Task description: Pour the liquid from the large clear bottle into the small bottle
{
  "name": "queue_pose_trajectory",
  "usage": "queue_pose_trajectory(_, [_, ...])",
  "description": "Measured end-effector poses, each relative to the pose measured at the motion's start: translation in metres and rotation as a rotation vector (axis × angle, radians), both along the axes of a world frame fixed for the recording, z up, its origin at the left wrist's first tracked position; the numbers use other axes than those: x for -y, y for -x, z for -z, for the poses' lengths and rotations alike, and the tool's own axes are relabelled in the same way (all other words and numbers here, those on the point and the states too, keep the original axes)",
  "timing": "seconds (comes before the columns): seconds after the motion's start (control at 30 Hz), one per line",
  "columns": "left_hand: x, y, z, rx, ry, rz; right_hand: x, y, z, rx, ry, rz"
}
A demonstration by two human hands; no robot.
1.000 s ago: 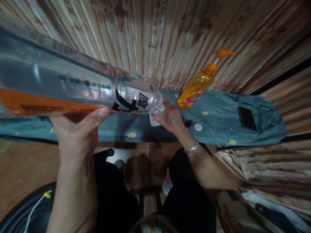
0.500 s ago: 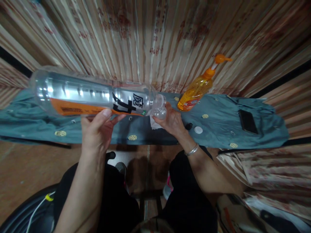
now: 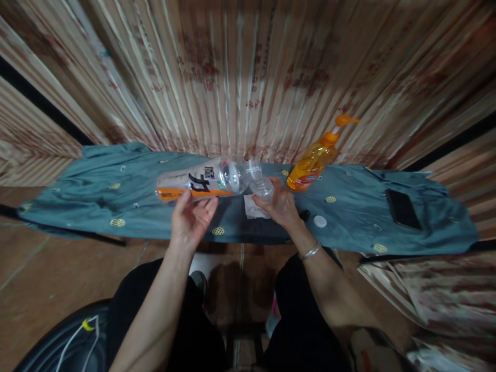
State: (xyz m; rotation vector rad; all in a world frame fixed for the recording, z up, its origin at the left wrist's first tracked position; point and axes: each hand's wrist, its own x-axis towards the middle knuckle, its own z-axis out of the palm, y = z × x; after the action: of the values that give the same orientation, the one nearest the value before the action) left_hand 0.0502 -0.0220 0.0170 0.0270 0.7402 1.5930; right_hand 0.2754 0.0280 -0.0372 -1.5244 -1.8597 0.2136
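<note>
A large clear plastic bottle (image 3: pixel 184 182) with an orange and black-lettered label lies nearly level above the cloth, its neck pointing right. My left hand (image 3: pixel 192 217) holds it from below and in front, thumb against the label and fingers partly extended. Wrapped in my right hand (image 3: pixel 281 203) is a small clear plastic container (image 3: pixel 262 187), tilted, its upper end at the large bottle's mouth. Whether the two touch, I cannot tell. Beneath them a white paper tissue (image 3: pixel 253 208) rests on the cloth. By my right wrist are a white cap (image 3: pixel 320 221) and a small black object (image 3: pixel 304 215).
A pump bottle of orange liquid (image 3: pixel 312 164) stands behind my right hand. Farther right lies a black phone (image 3: pixel 403 209). A teal cloth (image 3: pixel 147 217) covers the narrow table, with a pleated curtain (image 3: pixel 240 77) behind it. A coiled black hose (image 3: pixel 73 336) is at lower left.
The large bottle's base has swung away from me and lower, so it looks shorter. My left hand has moved right with it. My right hand keeps the small container by the neck.
</note>
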Motion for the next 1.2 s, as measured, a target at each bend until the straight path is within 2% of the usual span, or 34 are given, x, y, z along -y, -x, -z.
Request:
queue_pose_trajectory(0.07, [-0.005, -0.007, 0.002, 0.132, 0.087, 0.05, -0.001, 0.0, 0.0, -0.012, 0.002, 0.011])
queue_pose_trajectory(0.13, [-0.009, -0.014, 0.004, 0.175, 0.101, 0.06, -0.002, 0.0, 0.0, -0.028, -0.002, 0.018])
queue_pose_trajectory(0.37, [-0.021, -0.029, 0.019, 0.363, 0.086, 0.057, 0.0, 0.0, -0.002, -0.044, 0.021, 0.017])
queue_pose_trajectory(0.6, [-0.029, -0.029, 0.038, 0.51, 0.049, 0.014, 0.002, -0.001, -0.004, -0.058, 0.027, 0.036])
queue_pose_trajectory(0.93, [-0.028, -0.02, 0.055, 0.578, 0.02, -0.022, -0.001, -0.005, -0.001, -0.113, 0.01, 0.041])
queue_pose_trajectory(1.2, [-0.024, -0.021, 0.057, 0.545, 0.024, -0.028, -0.001, -0.006, -0.003, -0.132, 0.032, 0.043])
